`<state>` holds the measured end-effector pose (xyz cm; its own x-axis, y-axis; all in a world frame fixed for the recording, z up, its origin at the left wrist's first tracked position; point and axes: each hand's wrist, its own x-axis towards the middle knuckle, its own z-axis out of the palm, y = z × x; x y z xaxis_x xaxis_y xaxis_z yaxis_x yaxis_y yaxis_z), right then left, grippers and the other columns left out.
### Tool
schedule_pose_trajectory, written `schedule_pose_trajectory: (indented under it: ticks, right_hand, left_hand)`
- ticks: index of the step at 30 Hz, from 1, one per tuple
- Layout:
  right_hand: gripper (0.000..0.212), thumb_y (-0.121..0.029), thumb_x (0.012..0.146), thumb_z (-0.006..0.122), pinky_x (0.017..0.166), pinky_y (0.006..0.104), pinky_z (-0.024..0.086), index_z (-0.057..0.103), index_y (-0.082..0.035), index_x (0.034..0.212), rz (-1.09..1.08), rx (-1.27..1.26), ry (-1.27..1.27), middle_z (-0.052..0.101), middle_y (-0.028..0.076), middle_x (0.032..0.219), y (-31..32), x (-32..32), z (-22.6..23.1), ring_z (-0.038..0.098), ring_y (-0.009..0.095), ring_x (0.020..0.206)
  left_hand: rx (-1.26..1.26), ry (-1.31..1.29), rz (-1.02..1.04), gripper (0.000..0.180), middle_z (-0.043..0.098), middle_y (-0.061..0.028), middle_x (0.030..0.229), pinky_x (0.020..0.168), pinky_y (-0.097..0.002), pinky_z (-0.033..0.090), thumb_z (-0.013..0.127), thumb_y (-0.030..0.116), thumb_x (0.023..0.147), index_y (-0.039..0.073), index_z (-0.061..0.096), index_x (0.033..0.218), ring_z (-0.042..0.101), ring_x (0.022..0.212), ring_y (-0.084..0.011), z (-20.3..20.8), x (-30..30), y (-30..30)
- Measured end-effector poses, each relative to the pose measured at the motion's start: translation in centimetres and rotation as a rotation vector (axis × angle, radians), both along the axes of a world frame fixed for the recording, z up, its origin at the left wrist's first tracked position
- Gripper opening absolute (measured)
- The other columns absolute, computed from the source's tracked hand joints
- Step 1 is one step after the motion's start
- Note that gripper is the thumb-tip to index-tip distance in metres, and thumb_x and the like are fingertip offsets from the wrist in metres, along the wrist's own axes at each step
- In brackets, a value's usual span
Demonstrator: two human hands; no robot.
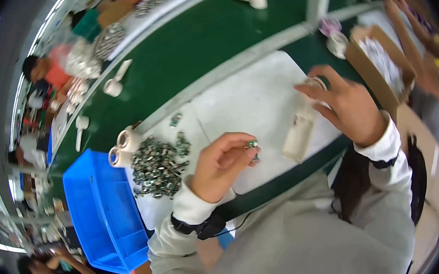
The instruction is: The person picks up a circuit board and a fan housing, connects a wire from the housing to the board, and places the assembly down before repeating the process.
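White mat [248, 102], left hand [222, 163] pinching small green part [252, 144]

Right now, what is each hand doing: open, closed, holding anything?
Left hand: closed, pinching a small green part at its fingertips.
Right hand: fingers on a tape roll; grip cannot be told.

You can't make out the tiny part [252, 144] pinched in your left hand [222, 166]; it is too small. Your right hand [351, 106] hides most of the tape roll [313, 81]. The pile of small parts [158, 166] blurs together, and motion smears the cardboard box [381, 63].
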<state>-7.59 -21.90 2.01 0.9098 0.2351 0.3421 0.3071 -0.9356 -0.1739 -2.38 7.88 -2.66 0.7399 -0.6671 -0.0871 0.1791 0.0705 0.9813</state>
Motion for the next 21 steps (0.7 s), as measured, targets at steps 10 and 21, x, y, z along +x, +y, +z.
schedule_pose_trajectory:
  ticks: [10,21]
  right_hand:
    - [0.023,-0.015,0.084,0.074,0.061,0.0377,0.054,0.074,-0.011,0.106,-0.013,0.349,0.158,0.069,0.009,0.073,1.0,-1.1,-5.0,0.068,0.029,0.065]
    - [0.014,-0.011,0.084,0.075,0.057,0.0327,0.053,0.076,-0.008,0.099,0.142,0.602,0.149,0.072,0.011,0.080,0.7,0.5,-7.2,0.069,0.023,0.063]
  left_hand:
    - [0.098,-0.300,-0.318,0.023,0.067,-0.0074,0.108,0.090,-0.0301,0.052,0.063,-0.004,0.094,-0.002,0.063,0.117,0.065,0.097,-0.0147,0.4,1.6,-6.9]
    - [0.005,-0.060,-0.462,0.028,0.067,-0.0113,0.109,0.090,-0.0326,0.052,0.064,-0.008,0.091,-0.004,0.061,0.119,0.067,0.100,-0.0199,-1.6,1.2,-6.8]
